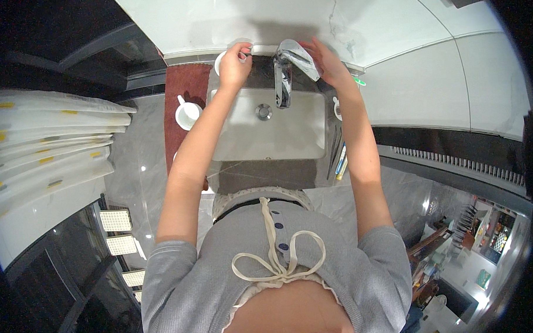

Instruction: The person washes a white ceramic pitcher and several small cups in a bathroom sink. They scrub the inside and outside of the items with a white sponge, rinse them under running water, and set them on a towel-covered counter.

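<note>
My left hand (235,70) is at the back left of the sink, its fingers curled on a white cup (219,61), apparently at the handle. Most of that cup is hidden behind the hand. My right hand (329,66) is beside the lever of the chrome faucet (283,80), fingers spread; whether they touch the lever is unclear. Below the spout lies a rectangular white sink basin (248,140) with a metal drain plug (263,112). Another white cup (188,115) stands by my left forearm on a dark red towel (175,81).
Near my right forearm are dark tweezers (334,151), a blue-and-white toothbrush (341,158), a partly hidden white cup (337,107) and a green-tipped item (359,81). A white object (263,49) lies behind the faucet. A curtain (50,143) hangs at left.
</note>
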The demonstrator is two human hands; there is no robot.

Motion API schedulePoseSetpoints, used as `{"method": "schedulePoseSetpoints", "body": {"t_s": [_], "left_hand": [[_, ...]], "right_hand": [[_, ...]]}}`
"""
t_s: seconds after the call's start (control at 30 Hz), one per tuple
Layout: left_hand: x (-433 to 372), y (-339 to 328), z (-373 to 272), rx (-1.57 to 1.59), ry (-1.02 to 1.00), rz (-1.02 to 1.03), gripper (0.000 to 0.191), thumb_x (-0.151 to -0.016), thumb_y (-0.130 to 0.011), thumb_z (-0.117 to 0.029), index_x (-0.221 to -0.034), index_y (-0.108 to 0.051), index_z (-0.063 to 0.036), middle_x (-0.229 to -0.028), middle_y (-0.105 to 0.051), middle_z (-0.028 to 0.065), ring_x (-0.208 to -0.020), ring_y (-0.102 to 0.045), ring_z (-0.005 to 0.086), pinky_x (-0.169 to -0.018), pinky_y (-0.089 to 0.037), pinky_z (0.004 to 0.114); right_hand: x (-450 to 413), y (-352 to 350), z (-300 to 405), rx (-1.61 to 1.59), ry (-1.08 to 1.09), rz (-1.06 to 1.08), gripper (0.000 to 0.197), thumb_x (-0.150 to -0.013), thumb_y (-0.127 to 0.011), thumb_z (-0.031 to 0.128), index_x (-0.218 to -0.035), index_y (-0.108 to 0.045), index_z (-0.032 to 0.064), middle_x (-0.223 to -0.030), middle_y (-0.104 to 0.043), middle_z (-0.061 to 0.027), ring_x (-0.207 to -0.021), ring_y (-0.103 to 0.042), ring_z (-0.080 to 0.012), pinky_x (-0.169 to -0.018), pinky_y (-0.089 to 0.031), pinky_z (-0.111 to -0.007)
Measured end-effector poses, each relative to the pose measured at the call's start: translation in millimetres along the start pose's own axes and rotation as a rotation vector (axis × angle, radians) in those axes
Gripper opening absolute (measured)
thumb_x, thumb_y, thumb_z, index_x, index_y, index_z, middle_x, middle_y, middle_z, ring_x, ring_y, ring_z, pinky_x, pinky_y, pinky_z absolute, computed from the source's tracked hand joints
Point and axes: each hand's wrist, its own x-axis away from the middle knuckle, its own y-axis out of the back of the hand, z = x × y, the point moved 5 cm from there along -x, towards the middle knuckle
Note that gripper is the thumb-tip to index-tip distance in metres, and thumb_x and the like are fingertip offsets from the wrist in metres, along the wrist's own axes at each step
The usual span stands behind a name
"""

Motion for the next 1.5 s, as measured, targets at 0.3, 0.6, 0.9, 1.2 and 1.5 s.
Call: {"method": "schedulePoseSetpoints", "body": {"t_s": [0.3,0.6,0.9,1.2,1.5], "left_hand": [[-14,47,66,-0.26,0.281,0.03,0.049,-0.06,-0.06,-0.025,-0.099,-0.047,0.0025,-0.091,-0.052,0.0193,-0.089,-0.05,0.0292,-0.078,-0.038,0.034],[4,23,81,0.17,0.73,0.303,0.033,-0.064,-0.054,-0.004,-0.094,-0.047,0.0058,-0.076,-0.055,0.0152,-0.05,-0.056,0.0165,-0.036,-0.044,0.024],[5,32,76,0.176,0.623,0.196,0.035,-0.065,-0.048,0.0,-0.099,-0.044,0.0063,-0.086,-0.052,0.0151,-0.07,-0.056,0.021,-0.048,-0.049,0.028],[68,96,-1,0.243,0.546,0.273,0.036,-0.065,-0.048,-0.003,-0.099,-0.04,0.0029,-0.087,-0.05,0.0125,-0.072,-0.051,0.0176,-0.059,-0.044,0.026],[171,129,-18,0.602,0.823,0.17,0.039,-0.066,-0.047,-0.001,-0.104,-0.038,0.0011,-0.091,-0.05,0.0084,-0.078,-0.051,0.0143,-0.056,-0.044,0.024]], "right_hand": [[68,13,1,0.199,0.411,-0.362,0.03,-0.081,-0.039,0.023,-0.102,-0.048,0.0032,-0.098,-0.052,-0.0063,-0.088,-0.048,-0.0136,-0.075,-0.036,-0.025],[111,-11,-149,-0.155,0.056,-0.353,0.02,-0.079,-0.042,0.017,-0.091,-0.05,0.0033,-0.08,-0.055,-0.0073,-0.07,-0.054,-0.0146,-0.064,-0.041,-0.025],[83,-9,-185,0.644,-0.04,-0.193,0.025,-0.076,-0.044,0.022,-0.096,-0.05,0.0077,-0.085,-0.054,-0.0105,-0.075,-0.053,-0.0223,-0.066,-0.042,-0.03],[1,-35,-223,1.584,0.096,-0.001,0.034,-0.071,-0.042,0.013,-0.105,-0.042,0.0164,-0.086,-0.052,-0.012,-0.076,-0.053,-0.028,-0.064,-0.042,-0.038],[-16,-41,-225,1.525,0.271,-0.051,0.026,-0.069,-0.044,0.013,-0.094,-0.049,0.0146,-0.074,-0.055,-0.0092,-0.069,-0.054,-0.0253,-0.059,-0.042,-0.038]]}}
